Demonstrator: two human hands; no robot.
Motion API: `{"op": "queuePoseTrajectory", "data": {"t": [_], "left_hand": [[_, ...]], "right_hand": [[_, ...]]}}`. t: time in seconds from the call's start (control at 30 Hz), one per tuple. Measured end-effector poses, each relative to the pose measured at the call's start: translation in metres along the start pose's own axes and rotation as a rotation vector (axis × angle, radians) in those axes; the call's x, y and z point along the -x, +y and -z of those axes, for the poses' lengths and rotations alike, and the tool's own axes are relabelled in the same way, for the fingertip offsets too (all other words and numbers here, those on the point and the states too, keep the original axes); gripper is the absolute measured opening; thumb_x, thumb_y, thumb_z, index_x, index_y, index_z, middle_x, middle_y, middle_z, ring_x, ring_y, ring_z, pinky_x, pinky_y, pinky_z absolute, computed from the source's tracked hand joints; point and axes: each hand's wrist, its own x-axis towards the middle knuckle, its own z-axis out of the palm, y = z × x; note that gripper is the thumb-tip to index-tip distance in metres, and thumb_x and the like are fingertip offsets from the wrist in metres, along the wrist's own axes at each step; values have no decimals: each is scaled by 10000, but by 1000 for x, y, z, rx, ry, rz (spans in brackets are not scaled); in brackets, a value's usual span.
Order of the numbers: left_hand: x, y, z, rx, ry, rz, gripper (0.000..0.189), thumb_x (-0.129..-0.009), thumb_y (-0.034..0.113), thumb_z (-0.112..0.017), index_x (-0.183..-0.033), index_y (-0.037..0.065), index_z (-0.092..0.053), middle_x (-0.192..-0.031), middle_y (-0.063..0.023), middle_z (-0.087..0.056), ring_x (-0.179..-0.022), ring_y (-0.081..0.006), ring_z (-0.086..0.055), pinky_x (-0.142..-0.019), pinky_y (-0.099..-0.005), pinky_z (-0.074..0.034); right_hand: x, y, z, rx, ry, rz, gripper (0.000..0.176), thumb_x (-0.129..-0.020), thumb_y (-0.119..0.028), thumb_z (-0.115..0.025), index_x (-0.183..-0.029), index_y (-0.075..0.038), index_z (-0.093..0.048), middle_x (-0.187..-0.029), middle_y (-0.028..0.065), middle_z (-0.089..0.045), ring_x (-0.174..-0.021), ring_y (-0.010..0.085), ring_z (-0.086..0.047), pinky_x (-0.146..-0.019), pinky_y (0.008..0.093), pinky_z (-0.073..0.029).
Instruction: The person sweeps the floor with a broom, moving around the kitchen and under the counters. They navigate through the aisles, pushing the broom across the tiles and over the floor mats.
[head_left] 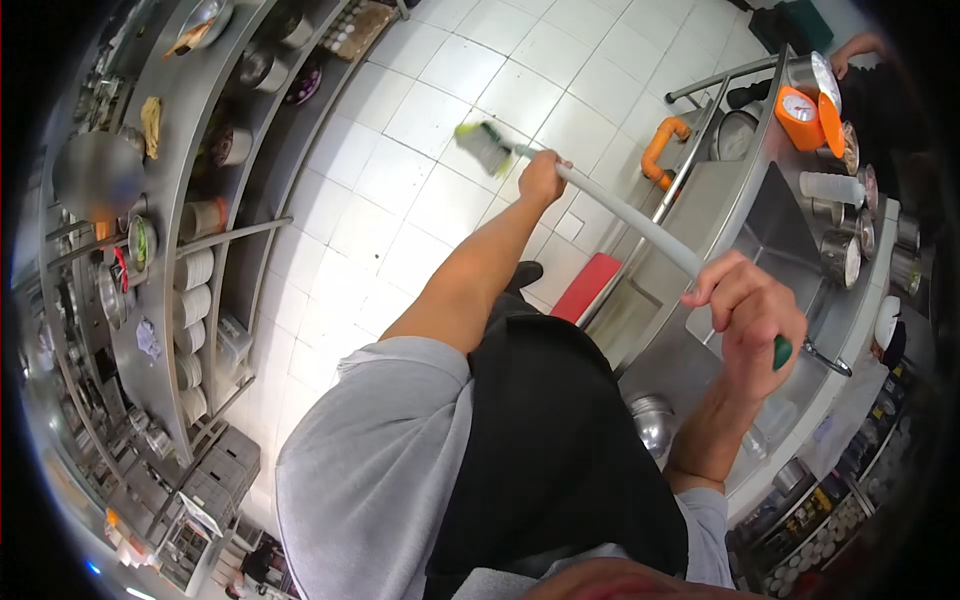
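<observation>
A broom's pale handle [630, 215] slants down from the upper middle to the right. My left hand [543, 180] is wrapped round its lower part, near the brush end. My right hand [750, 320] closes round the top end, where a green tip shows past the fingers. The broom head [485, 148], with green and yellowish bristles, is slightly blurred over the white tiled floor [400, 200]; whether it touches the tiles I cannot tell.
Steel shelving [185, 110] with bowls and stacked plates [192, 310] runs along the left. On the right are a steel sink counter [735, 200], an orange scale [800, 115], pots, an orange pipe [658, 150] and a red panel [587, 287]. Another person's arm [860, 48] shows at the top right.
</observation>
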Motion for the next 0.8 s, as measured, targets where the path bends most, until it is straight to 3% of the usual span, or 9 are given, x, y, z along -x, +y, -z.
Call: {"op": "queuePoseTrajectory", "data": {"t": [0.1,0.23,0.33,0.53,0.6,0.63,0.7,0.77,0.8], "left_hand": [[-24,48,29,-34,-38,-106,371,-967,435,-692,-999,67,-714,-1089,-191,-720,-1051,-408,-681,-876,-498,-545],[5,84,54,-77,41,-326,381,-952,419,-706,-883,44,-718,-994,-194,-704,-964,-417,-671,-808,-530,-542],[44,70,50,-37,0,-325,349,-962,387,-701,-906,43,-713,-936,-202,-681,-885,-425,-661,-751,-557,-537],[-25,33,9,1,25,-242,336,-958,366,-700,-870,42,-710,-966,-186,-688,-938,-424,-662,-750,-557,-543],[-61,40,10,67,95,-207,327,-952,358,-702,-867,43,-711,-968,-180,-690,-941,-426,-662,-750,-557,-545],[-74,48,16,102,86,-291,311,-941,343,-711,-857,44,-704,-969,-180,-686,-941,-422,-656,-760,-552,-543],[-68,52,37,134,69,-354,296,-929,328,-720,-847,45,-697,-970,-180,-683,-942,-418,-649,-769,-546,-541],[-47,58,62,34,-69,-517,299,-931,328,-733,-888,37,-680,-964,-181,-676,-983,-415,-641,-873,-504,-528],[-27,49,75,72,-11,-579,296,-924,314,-738,-873,30,-673,-950,-180,-672,-973,-416,-639,-864,-508,-523]], "right_hand": [[-10,-27,0,101,14,91,648,-1067,-506,-541,-616,-50,-450,-630,77,-519,-640,273,-563,-547,371,-497],[-15,-72,43,36,-4,149,646,-1094,-520,-471,-621,-81,-442,-592,60,-515,-601,254,-587,-531,346,-513],[-38,-87,64,-23,-149,144,628,-1106,-508,-446,-628,-103,-423,-583,41,-515,-570,238,-598,-505,329,-506],[-84,-25,6,35,-415,126,628,-1063,-470,-574,-590,-83,-425,-566,25,-496,-540,231,-587,-477,325,-472],[-88,-13,-33,195,-259,117,638,-1044,-465,-606,-573,-73,-429,-562,29,-486,-537,231,-580,-473,331,-455],[-85,-15,-30,196,-263,106,638,-1044,-465,-606,-573,-73,-429,-562,29,-486,-537,231,-580,-473,331,-455],[-72,-34,-8,250,-38,110,660,-1054,-506,-567,-572,-79,-427,-560,34,-503,-545,233,-598,-469,327,-454],[-70,-68,11,99,34,140,661,-1070,-538,-507,-594,-84,-445,-569,36,-521,-540,227,-606,-461,323,-470],[-69,-85,17,23,78,111,656,-1077,-551,-483,-612,-89,-457,-582,36,-529,-532,218,-598,-458,316,-476]]}}
